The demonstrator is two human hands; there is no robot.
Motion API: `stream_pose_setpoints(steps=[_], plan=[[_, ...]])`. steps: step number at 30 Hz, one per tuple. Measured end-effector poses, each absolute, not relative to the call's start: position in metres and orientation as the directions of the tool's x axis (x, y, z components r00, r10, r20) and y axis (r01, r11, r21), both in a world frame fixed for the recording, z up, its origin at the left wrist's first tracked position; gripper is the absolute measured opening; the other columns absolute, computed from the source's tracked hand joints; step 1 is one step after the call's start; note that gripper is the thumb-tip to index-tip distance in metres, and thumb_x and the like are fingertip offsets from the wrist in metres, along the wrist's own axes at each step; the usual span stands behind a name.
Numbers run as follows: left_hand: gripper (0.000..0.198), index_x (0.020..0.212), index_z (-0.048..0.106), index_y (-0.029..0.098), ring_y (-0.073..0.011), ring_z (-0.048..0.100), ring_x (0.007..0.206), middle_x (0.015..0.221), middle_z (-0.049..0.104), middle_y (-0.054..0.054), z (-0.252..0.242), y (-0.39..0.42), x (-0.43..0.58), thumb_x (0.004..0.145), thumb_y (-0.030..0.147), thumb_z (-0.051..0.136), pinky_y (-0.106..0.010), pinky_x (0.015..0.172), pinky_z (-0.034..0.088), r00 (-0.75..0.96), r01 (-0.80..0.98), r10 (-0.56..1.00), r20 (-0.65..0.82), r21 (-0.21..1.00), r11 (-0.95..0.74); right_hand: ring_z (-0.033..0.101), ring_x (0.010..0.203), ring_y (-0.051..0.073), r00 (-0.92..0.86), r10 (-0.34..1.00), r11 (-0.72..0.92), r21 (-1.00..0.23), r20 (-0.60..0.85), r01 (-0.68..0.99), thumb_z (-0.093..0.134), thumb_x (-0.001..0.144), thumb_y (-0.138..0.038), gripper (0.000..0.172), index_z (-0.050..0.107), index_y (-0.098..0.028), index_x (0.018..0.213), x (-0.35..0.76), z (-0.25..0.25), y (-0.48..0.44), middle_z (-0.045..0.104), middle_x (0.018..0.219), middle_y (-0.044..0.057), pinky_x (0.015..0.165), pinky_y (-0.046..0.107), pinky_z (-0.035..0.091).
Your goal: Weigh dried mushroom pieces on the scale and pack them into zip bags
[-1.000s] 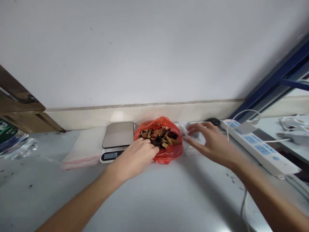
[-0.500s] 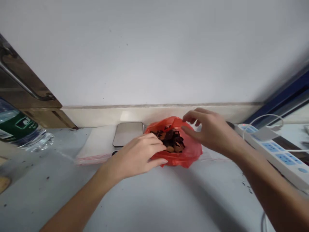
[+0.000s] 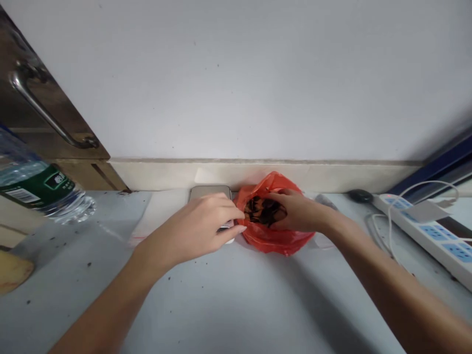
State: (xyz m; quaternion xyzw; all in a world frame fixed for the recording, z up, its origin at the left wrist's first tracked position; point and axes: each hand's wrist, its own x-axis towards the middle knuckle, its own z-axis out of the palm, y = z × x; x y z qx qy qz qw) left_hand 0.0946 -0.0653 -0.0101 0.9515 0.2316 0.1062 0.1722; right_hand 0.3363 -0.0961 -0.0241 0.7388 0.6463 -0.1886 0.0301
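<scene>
Nearest, past bare grey table [image 3: 221,300], the left hand [image 3: 193,228] rests at the left side of the red plastic bag [image 3: 275,241], thumb apart from the forefinger along most of their length. The right hand [image 3: 297,211] is down in the bag's open mouth, fingers and thumb curved around the dark dried pieces [image 3: 258,209]. At this blur I cannot tell whether either hand is pinching anything.

Half a second ago the right hand was above the rim; now it is in among the pieces, so the handling seems to fall to it while the left minds the edge.

Partly behind the left hand lies the scale [image 3: 210,191], with flat clear bags [image 3: 162,209] to its left. Further out stand a water bottle [image 3: 40,184] and a power strip [image 3: 429,236], and behind everything the pale wall [image 3: 258,88].
</scene>
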Motion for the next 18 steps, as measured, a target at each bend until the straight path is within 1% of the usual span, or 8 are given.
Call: stream_pose_setpoints(steps=[2,4,6,12,13,15,17,18], plan=[[0.018,0.095,0.077,0.021,-0.0198,0.063,0.088,0.088,0.074,0.000,-0.010,-0.064,0.094,0.103,0.023,0.061,-0.032,0.076,0.046,0.875,0.403,0.471,0.109,0.373,-0.836,0.070,0.114,0.029,0.086,0.954,-0.141,-0.178,-0.288,0.974,0.065,0.081,-0.010,0.068,0.060,-0.023,0.148,0.338,-0.024,-0.096,0.066,0.142,0.015,0.083,0.031,0.054],[0.020,0.094,0.077,0.022,-0.0197,0.063,0.088,0.087,0.074,0.000,-0.009,-0.063,0.092,0.103,0.025,0.059,-0.032,0.075,0.045,0.876,0.408,0.472,0.095,0.374,-0.833,0.072,0.106,0.027,0.089,0.958,-0.138,-0.169,-0.272,0.976,0.060,0.083,-0.007,0.056,0.068,-0.023,0.136,0.338,-0.022,-0.097,0.075,0.126,0.011,0.080,0.030,0.052],[0.022,0.096,0.077,0.024,-0.0200,0.064,0.089,0.089,0.074,0.000,-0.007,-0.060,0.087,0.104,0.028,0.057,-0.032,0.076,0.045,0.872,0.420,0.482,0.086,0.377,-0.826,0.073,0.096,0.024,0.080,0.961,-0.132,-0.181,-0.266,0.975,0.058,0.084,-0.006,0.045,0.074,-0.024,0.122,0.337,-0.019,-0.096,0.079,0.111,0.008,0.075,0.029,0.051],[0.034,0.106,0.079,0.027,-0.0226,0.070,0.095,0.104,0.078,-0.001,0.003,-0.050,0.067,0.102,0.043,0.049,-0.033,0.080,0.050,0.800,0.534,0.597,0.062,0.378,-0.756,0.072,0.091,0.022,0.107,0.952,-0.168,-0.197,-0.286,0.966,0.061,0.084,-0.010,0.030,0.078,-0.024,0.104,0.338,-0.011,-0.092,0.079,0.102,0.005,0.072,0.026,0.050],[0.036,0.110,0.078,0.028,-0.0243,0.070,0.100,0.109,0.078,-0.002,0.003,-0.048,0.064,0.101,0.047,0.049,-0.033,0.082,0.052,0.778,0.569,0.627,0.039,0.379,-0.730,0.072,0.091,0.023,0.111,0.950,-0.173,-0.198,-0.291,0.965,0.061,0.083,-0.011,0.031,0.078,-0.023,0.106,0.338,-0.012,-0.092,0.079,0.103,0.006,0.073,0.027,0.051],[0.041,0.121,0.076,0.030,-0.0276,0.070,0.110,0.120,0.077,-0.003,0.003,-0.046,0.058,0.099,0.051,0.050,-0.034,0.084,0.055,0.730,0.636,0.684,-0.017,0.385,-0.669,0.072,0.093,0.024,0.116,0.954,-0.173,-0.190,-0.278,0.966,0.064,0.080,-0.009,0.041,0.076,-0.022,0.117,0.336,-0.017,-0.091,0.079,0.107,0.008,0.071,0.027,0.050],[0.043,0.127,0.074,0.032,-0.0289,0.070,0.113,0.126,0.075,-0.002,0.002,-0.046,0.056,0.096,0.052,0.052,-0.034,0.083,0.057,0.693,0.678,0.717,-0.070,0.399,-0.617,0.073,0.093,0.026,0.114,0.961,-0.163,-0.182,-0.251,0.970,0.065,0.077,-0.006,0.050,0.073,-0.019,0.125,0.333,-0.022,-0.090,0.078,0.109,0.011,0.069,0.028,0.050],[0.043,0.127,0.074,0.032,-0.0290,0.071,0.112,0.128,0.075,-0.002,0.003,-0.047,0.055,0.096,0.052,0.052,-0.034,0.082,0.058,0.686,0.687,0.723,-0.087,0.406,-0.603,0.073,0.092,0.027,0.111,0.964,-0.158,-0.185,-0.241,0.970,0.064,0.077,-0.005,0.050,0.073,-0.017,0.124,0.331,-0.023,-0.090,0.079,0.108,0.011,0.069,0.029,0.050]])
